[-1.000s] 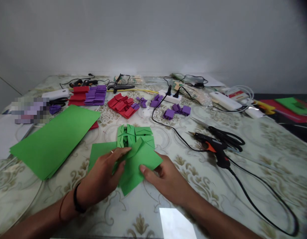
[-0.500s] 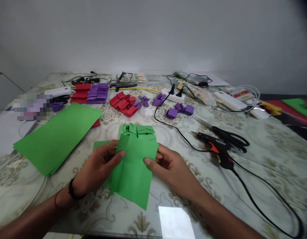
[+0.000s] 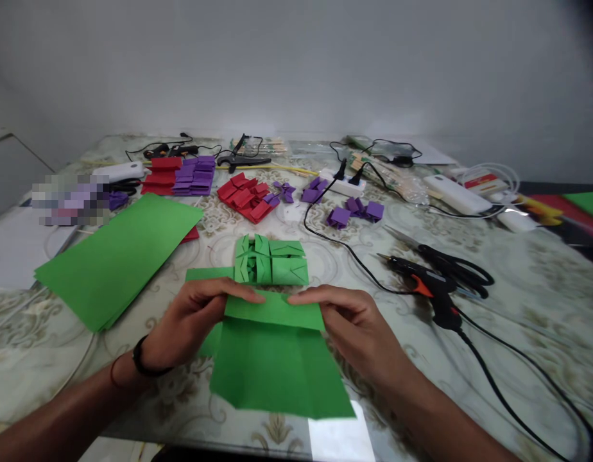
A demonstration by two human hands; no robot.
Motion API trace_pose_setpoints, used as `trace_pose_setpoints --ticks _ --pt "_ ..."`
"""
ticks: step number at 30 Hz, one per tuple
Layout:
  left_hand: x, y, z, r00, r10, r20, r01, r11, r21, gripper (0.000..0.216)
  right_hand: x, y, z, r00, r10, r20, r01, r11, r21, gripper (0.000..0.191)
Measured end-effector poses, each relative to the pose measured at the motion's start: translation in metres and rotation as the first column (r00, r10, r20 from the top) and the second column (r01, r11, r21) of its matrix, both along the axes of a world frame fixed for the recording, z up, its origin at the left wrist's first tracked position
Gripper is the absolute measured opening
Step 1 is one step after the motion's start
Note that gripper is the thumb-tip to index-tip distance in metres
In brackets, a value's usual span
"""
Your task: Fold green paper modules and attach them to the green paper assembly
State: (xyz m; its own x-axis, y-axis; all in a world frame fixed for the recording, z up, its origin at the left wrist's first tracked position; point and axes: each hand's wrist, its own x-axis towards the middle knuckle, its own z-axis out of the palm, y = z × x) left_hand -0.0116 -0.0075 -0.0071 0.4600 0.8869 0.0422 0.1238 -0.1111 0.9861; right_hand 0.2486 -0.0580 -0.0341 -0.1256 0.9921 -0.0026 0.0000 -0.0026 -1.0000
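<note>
Between my two hands is a sheet of green paper (image 3: 282, 369), its far edge folded over toward me in a strip and creases running down its length. My left hand (image 3: 200, 314) grips the folded strip at its left end, index finger along the top. On the right end, my right hand (image 3: 357, 324) pinches the same strip, thumb underneath. Just beyond the sheet lie folded green paper pieces (image 3: 271, 260) set side by side. Another green sheet (image 3: 210, 274) lies flat, partly hidden under my left hand.
A stack of green paper (image 3: 118, 263) rests at left. Red folded pieces (image 3: 246, 197) and purple folded pieces (image 3: 339, 217) lie farther back. At right are a glue gun (image 3: 431, 282) and scissors (image 3: 450, 263); a black cord runs to a power strip (image 3: 342, 184).
The green sheet has been turned and its far edge bent over into a strip. Both hands have shifted onto that fold, and the folded green pieces behind are more exposed.
</note>
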Motion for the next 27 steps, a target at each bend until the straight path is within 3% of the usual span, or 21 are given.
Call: trace_pose_setpoints --ticks 5,9,13,17,22,27 --pt "-0.002 -0.001 -0.005 1.000 -0.026 -0.002 0.026 1.000 -0.016 0.032 0.000 0.001 0.006 0.999 0.014 0.037 -0.015 0.999 0.040 0.031" --pt "0.005 0.001 -0.005 0.997 -0.018 -0.080 0.016 1.000 -0.022 0.018 -0.009 0.006 0.007 0.995 -0.058 0.081 0.058 0.998 -0.005 0.019" --pt "0.010 0.003 -0.007 0.999 -0.030 -0.045 0.026 0.996 -0.087 0.030 -0.013 0.008 0.005 0.998 -0.062 0.028 0.063 0.997 -0.041 0.027" --pt "0.009 0.004 -0.008 0.988 -0.028 -0.152 0.012 0.994 -0.107 0.043 -0.013 0.008 0.004 0.999 -0.046 0.028 0.048 0.996 -0.078 0.030" --pt "0.010 0.005 -0.008 0.982 -0.018 -0.188 -0.015 0.985 -0.172 0.042 -0.014 0.006 0.002 1.000 -0.017 -0.016 0.015 0.991 -0.136 0.032" --pt "0.011 0.005 -0.007 0.978 0.063 -0.199 -0.084 0.992 -0.099 0.035 -0.014 0.007 0.002 1.000 0.006 0.028 -0.002 0.991 -0.134 0.032"
